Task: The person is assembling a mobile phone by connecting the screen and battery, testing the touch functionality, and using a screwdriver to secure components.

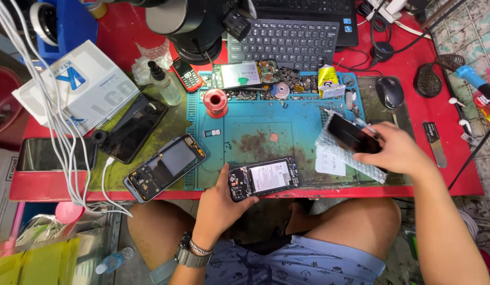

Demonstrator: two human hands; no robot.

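Two hands | left hand (219, 203): opened phone (264, 178) | right hand (397, 152): dark screen (351, 136)

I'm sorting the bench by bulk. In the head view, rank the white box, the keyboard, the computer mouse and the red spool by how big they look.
1. and 2. white box and keyboard: look about alike, and the keyboard lies farther off, so I won't rank them.
3. computer mouse
4. red spool, only slightly smaller than the mouse.

Blue work mat (287, 126), red table (408, 63), red spool (216, 100), black keyboard (284, 42), patterned blue shorts (292, 264).
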